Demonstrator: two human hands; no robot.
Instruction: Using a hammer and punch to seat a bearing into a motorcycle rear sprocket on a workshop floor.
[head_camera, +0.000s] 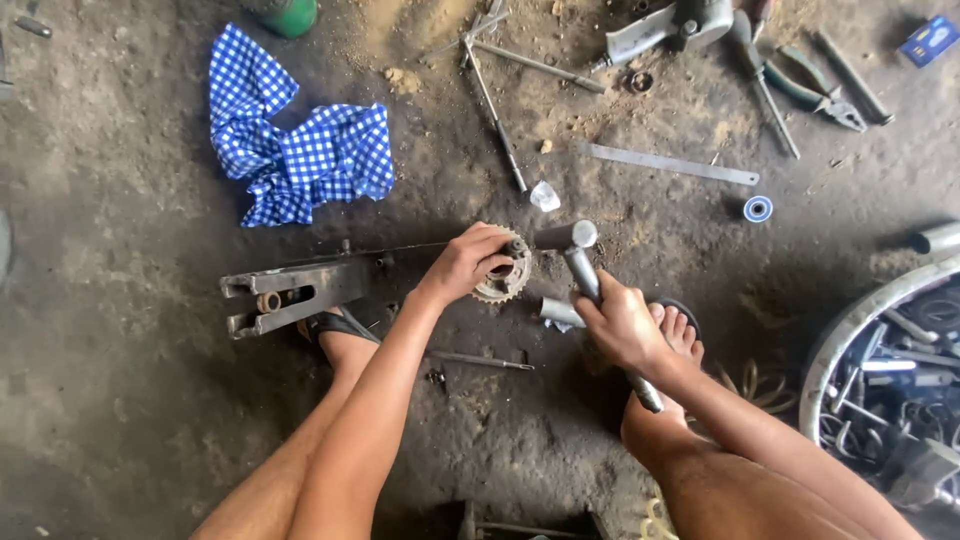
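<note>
- The toothed sprocket (505, 272) sits low on the dirt floor (120, 250), at the near end of a long metal arm (290, 290) that stretches away to the person's left
- The left hand (468, 262) is laid right over the sprocket, fingers (492, 243) curled down around its upper rim, gripping it and a small dark pin (516, 246) at its middle
- Just beside it, to the right, the head of a metal hammer (566, 236) lies level with the pin, nearly touching it
- The right hand (622, 322) is clenched tight around the hammer's steel handle (583, 275), about halfway along; the butt end sticks out below the wrist
- Both forearms come in from the bottom edge, the left one long and straight, the right bent in from the side over a bare foot in a sandal (676, 328)
- The other foot (340, 335) presses down by the metal arm
- Farther off lie a blue checked cloth (300, 140), a flat steel ruler (672, 164), pliers (815, 92), and a wheel rim (850, 330) at the right
</note>
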